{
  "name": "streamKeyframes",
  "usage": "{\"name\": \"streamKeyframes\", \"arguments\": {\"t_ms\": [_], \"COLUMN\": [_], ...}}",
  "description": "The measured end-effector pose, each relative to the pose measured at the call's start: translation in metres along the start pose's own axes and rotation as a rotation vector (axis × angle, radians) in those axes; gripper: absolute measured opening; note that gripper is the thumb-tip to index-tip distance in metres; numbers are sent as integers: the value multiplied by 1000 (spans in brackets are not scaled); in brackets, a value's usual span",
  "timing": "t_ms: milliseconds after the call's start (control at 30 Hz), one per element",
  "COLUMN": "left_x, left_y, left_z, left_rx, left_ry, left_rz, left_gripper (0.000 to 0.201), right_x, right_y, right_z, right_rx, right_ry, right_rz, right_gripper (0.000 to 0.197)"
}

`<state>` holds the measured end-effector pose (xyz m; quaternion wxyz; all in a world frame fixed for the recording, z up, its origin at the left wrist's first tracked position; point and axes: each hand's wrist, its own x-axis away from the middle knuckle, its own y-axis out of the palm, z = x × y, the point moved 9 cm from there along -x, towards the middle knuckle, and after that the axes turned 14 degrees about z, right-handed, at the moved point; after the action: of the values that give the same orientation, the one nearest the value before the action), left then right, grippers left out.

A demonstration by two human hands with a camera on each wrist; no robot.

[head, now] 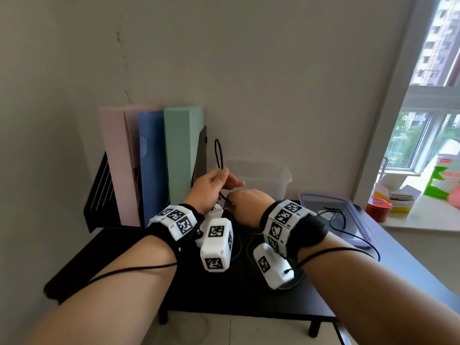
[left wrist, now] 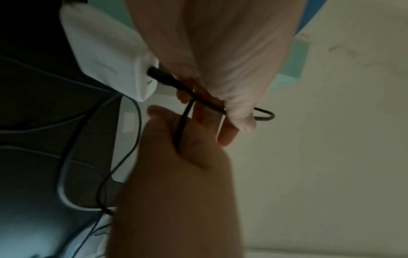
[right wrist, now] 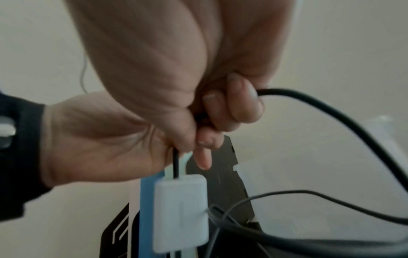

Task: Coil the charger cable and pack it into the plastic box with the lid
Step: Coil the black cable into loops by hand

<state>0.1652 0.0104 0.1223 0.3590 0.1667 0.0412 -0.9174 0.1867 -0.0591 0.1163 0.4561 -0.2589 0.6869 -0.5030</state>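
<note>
My left hand [head: 222,181] pinches a tall loop of the black charger cable [head: 218,153] above the black table. The white charger brick [head: 215,213] hangs just under that hand on the cable. Close to the right, my right hand [head: 239,200] curls its fingers round the same cable [right wrist: 326,111]. From the left wrist, the left hand [left wrist: 234,120] holds the cable near the brick [left wrist: 110,57]. More slack lies across the blue-rimmed lid [head: 358,220], flat on the table. The clear plastic box [head: 268,181] stands open behind my hands.
Pink, blue and green folders [head: 149,170] stand in a black rack at the back left against the wall. A windowsill at the right holds a red tin [head: 378,207] and cartons. The table's front edge [head: 249,317] is close to me.
</note>
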Motion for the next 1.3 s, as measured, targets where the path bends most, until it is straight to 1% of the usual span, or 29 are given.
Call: {"name": "streamKeyframes", "arguments": {"t_ms": [67,167,200,267,333,433,467,500,533,600,633,700,766,833,900,966,1100,1200,1300], "left_x": [0,-3,-4,-6,-8,-13,-15,-16,-15,-9,-4,4,10,14,14,13,8,11,12], "left_y": [-3,-12,-14,-14,-21,-43,-47,-47,-44,-28,-18,-2,8,14,17,17,15,18,16], "left_z": [-2,7,9,10,8,4,1,-2,-6,-13,-17,-20,-19,-12,-3,-1,-6,0,6], "left_rx": [-56,-131,-161,-201,-211,-195,-173,-148,-125,-83,-56,23,140,244,317,361,394,473,592], "left_ry": [14,73,95,112,103,59,28,-9,-49,-123,-147,-194,-271,-306,-301,-302,-279,-262,-309], "left_rz": [26,116,125,114,119,170,163,137,95,-34,-104,-209,-269,-323,-361,-363,-308,-360,-393], "left_gripper": [33,32,32,32,33,37,38,39,40,41,44,54,66,68,60,54,55,45,35], "right_x": [-1,-1,-2,-1,1,7,9,11,11,8,6,-1,-8,-12,-12,-10,-8,-10,-9], "right_y": [-11,-28,-32,-39,-37,-20,-16,-16,-17,-30,-37,-51,-55,-52,-46,-43,-40,-43,-43], "right_z": [-5,-7,-1,18,36,60,69,76,82,87,87,83,78,75,75,80,88,88,85], "right_rx": [-90,-237,-269,-367,-412,-462,-530,-627,-741,-957,-1015,-995,-885,-842,-915,-994,-1106,-1134,-1133], "right_ry": [-27,-73,-39,90,168,204,228,266,307,373,392,392,368,357,375,419,521,518,468], "right_rz": [51,185,232,309,289,130,116,136,190,357,433,525,525,478,460,493,539,544,513], "right_gripper": [24,24,21,20,25,20,17,14,12,4,2,5,15,21,24,26,23,22,22]}}
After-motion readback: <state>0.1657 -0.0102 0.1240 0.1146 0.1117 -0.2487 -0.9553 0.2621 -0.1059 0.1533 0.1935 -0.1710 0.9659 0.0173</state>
